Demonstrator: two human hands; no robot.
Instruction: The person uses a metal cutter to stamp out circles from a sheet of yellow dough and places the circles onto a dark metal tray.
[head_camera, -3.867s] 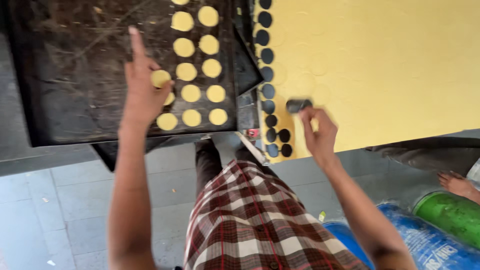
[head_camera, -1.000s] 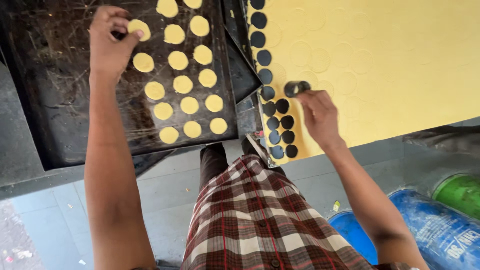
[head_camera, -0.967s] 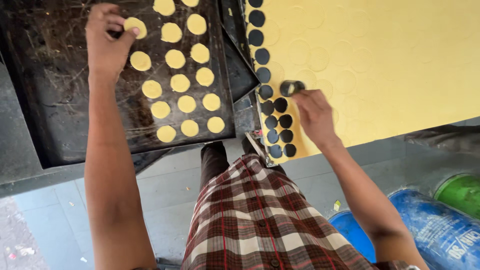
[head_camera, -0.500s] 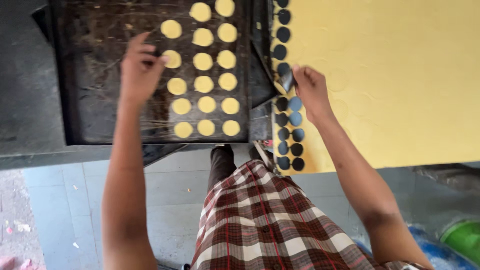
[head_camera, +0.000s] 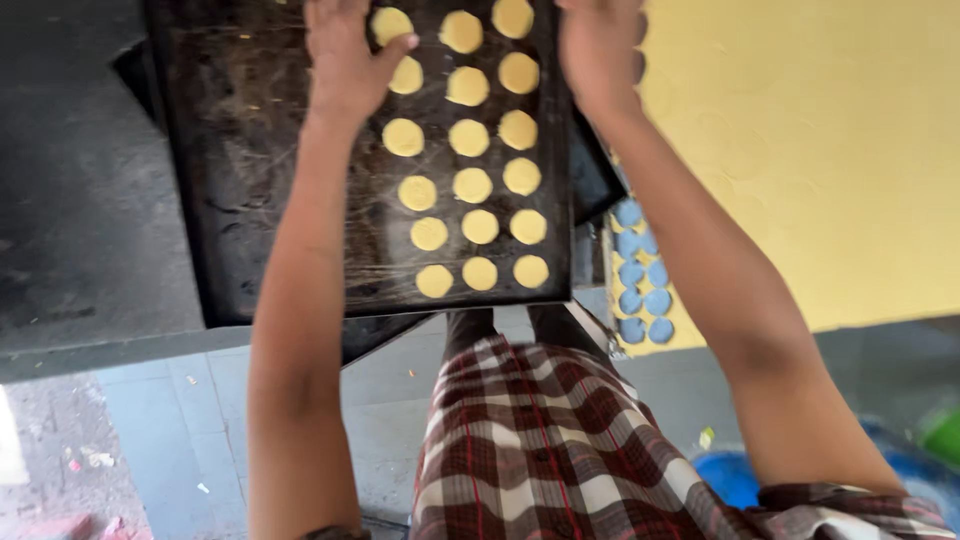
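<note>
Nearest the camera, a red, white and dark checked cloth garment (head_camera: 530, 440) covered the person's lap, above a grey tiled floor (head_camera: 170, 440). A blue rounded object (head_camera: 730, 480) lay at the lower right, partly hidden behind the right forearm.

Farther out, a dark, scratched rectangular metal baking tray (head_camera: 250, 200) rested on a dark grey work surface (head_camera: 70, 200). Small round yellow dough discs (head_camera: 470, 185) lay on the right half of the tray in three columns, each disc separate from its neighbours.

To the right of the tray, a large flat yellow dough sheet (head_camera: 830, 150) was spread out. A cluster of round cut-out holes (head_camera: 640, 270) showed along its left edge, just beside the tray.

At the far end, the left hand (head_camera: 345, 55) rested on the tray, fingers loosely curled, with the thumb touching the discs of the left column. Whether it pinched a disc could not be determined. The right hand (head_camera: 600, 45) hovered over the tray's upper right corner. Its fingers were cut off by the frame edge, so its grip state could not be determined.
</note>
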